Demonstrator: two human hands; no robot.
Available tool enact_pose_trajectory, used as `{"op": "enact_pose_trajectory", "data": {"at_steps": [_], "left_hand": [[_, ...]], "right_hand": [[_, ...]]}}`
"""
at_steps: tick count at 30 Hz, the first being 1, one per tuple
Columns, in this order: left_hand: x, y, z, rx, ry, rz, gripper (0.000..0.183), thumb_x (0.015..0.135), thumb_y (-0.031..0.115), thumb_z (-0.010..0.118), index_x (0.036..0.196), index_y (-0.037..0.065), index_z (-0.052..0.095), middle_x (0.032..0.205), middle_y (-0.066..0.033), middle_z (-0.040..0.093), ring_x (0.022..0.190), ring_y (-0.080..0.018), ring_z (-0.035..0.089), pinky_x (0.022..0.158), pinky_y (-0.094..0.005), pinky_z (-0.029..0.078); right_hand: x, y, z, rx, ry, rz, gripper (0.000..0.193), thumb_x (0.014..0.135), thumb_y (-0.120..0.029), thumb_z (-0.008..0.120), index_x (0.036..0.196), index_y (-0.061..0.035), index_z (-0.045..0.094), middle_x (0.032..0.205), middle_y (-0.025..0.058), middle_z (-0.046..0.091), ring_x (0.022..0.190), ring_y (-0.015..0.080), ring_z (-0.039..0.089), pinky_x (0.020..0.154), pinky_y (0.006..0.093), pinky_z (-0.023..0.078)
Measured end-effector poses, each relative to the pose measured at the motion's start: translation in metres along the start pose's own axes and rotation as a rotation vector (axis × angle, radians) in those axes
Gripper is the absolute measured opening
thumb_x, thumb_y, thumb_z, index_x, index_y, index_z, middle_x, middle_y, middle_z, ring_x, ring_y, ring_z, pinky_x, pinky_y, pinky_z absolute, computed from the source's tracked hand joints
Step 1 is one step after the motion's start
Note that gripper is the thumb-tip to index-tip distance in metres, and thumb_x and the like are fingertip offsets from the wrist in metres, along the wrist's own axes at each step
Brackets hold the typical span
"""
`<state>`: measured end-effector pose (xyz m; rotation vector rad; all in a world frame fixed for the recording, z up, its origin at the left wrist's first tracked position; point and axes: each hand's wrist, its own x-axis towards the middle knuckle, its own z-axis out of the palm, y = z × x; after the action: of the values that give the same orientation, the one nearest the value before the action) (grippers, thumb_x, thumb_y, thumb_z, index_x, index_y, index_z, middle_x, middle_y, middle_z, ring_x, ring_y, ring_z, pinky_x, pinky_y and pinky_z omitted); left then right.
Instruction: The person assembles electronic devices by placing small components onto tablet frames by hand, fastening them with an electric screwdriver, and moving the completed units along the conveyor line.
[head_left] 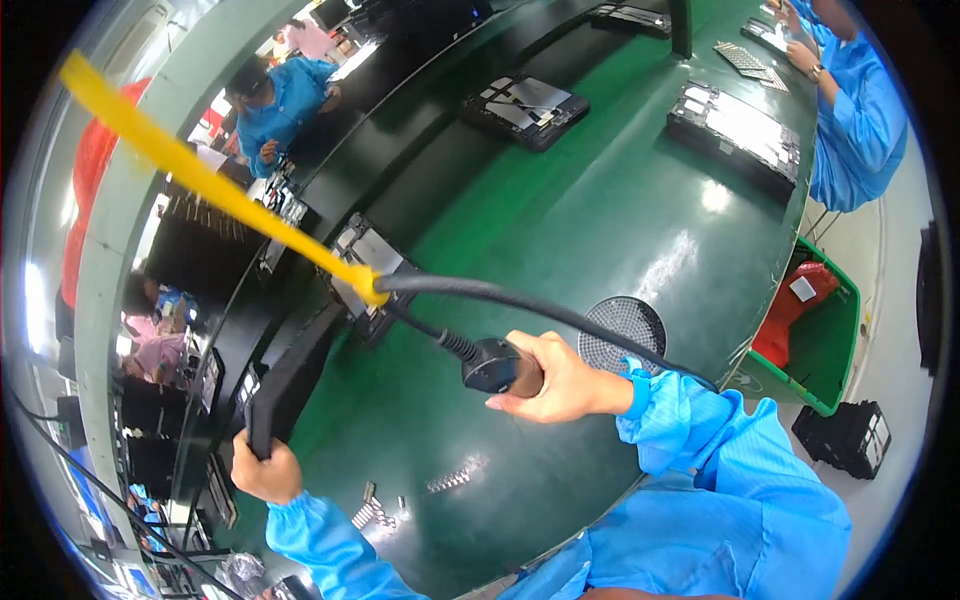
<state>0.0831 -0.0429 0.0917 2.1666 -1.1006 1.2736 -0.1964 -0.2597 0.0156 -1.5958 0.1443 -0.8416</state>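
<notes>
Inside right hand, one corded tool

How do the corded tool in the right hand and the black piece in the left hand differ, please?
The corded tool is compact and rounded; the black piece is long and straight-edged. A cable leaves the corded tool; none shows on the black piece. The right hand wraps the corded tool; the left hand grips the black piece's near end. Both are mostly dark.

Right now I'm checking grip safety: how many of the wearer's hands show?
2: the left hand, lower left, holds a black object; the right hand, near centre, grips a corded black-headed tool.
</notes>
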Motion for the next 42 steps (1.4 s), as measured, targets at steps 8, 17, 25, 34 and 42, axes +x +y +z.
{"op": "enact_pose_trajectory", "data": {"at_steps": [8, 17, 25, 34, 42], "left_hand": [[-0.049, 0.118, -0.061, -0.372, -0.346, 0.384, 0.038, 0.055, 0.007, 0.069, 0.092, 0.001, 0.062, 0.089, -0.0129, 0.066, 0.079, -0.0294, 0.064, 0.068, -0.0375, 0.047], [-0.139, 0.174, -0.063, -0.629, -0.704, 0.405, 0.046, 0.062, 0.022, 0.077, 0.099, 0.001, 0.062, 0.107, -0.0135, 0.062, 0.105, -0.0338, 0.055, 0.091, -0.0447, 0.036], [-0.139, 0.172, 0.011, -0.938, -0.522, -0.357, 0.048, 0.077, -0.007, 0.046, 0.125, -0.001, 0.046, 0.140, -0.0227, 0.032, 0.133, -0.0363, 0.027, 0.106, -0.0422, 0.024], [-0.143, 0.181, 0.013, -1.055, -0.442, -0.512, 0.050, 0.071, -0.016, 0.028, 0.115, -0.002, 0.047, 0.142, -0.0232, 0.029, 0.133, -0.0338, 0.026, 0.108, -0.0379, 0.023], [-0.142, 0.184, 0.010, -1.008, -0.413, -0.509, 0.048, 0.069, -0.016, 0.029, 0.109, -0.002, 0.050, 0.139, -0.0243, 0.033, 0.133, -0.0367, 0.027, 0.107, -0.0391, 0.023]], "right_hand": [[0.013, -0.014, -0.037, 0.028, 0.204, -0.023, 0.039, 0.071, -0.002, 0.073, 0.104, -0.0006, 0.052, 0.059, -0.0027, 0.053, 0.048, 0.0045, 0.048, 0.044, 0.0210, 0.037], [0.012, -0.004, -0.082, 0.034, 0.380, -0.064, 0.031, 0.072, 0.000, 0.073, 0.093, 0.0009, 0.050, 0.061, 0.0023, 0.057, 0.048, 0.0081, 0.054, 0.044, 0.0210, 0.043], [0.008, 0.006, -0.089, 0.054, 0.352, -0.048, 0.031, 0.072, -0.001, 0.074, 0.091, 0.0001, 0.049, 0.060, 0.0026, 0.056, 0.048, 0.0083, 0.054, 0.044, 0.0219, 0.043], [0.010, 0.012, -0.094, -0.009, 0.367, -0.009, 0.032, 0.072, -0.002, 0.074, 0.094, -0.0001, 0.051, 0.062, 0.0034, 0.057, 0.048, 0.0082, 0.054, 0.044, 0.0220, 0.043], [0.010, 0.016, -0.090, 0.010, 0.362, 0.006, 0.030, 0.072, -0.003, 0.074, 0.091, -0.0009, 0.051, 0.062, 0.0031, 0.057, 0.048, 0.0081, 0.054, 0.043, 0.0219, 0.043]]}}
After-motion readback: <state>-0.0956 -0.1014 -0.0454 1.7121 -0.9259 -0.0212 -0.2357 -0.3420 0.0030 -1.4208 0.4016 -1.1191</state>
